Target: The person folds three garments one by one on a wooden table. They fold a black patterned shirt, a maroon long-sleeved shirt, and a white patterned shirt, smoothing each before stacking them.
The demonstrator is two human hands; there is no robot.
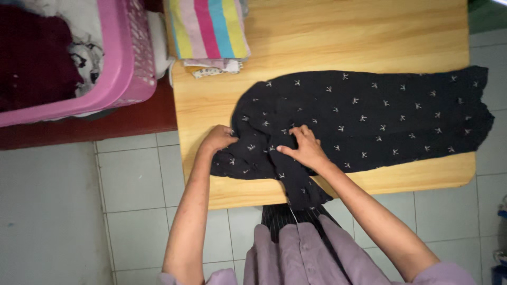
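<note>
On wooden table (327, 42) — left hand (219, 138), right hand (303, 150) pressing black patterned garment (369, 116)
</note>
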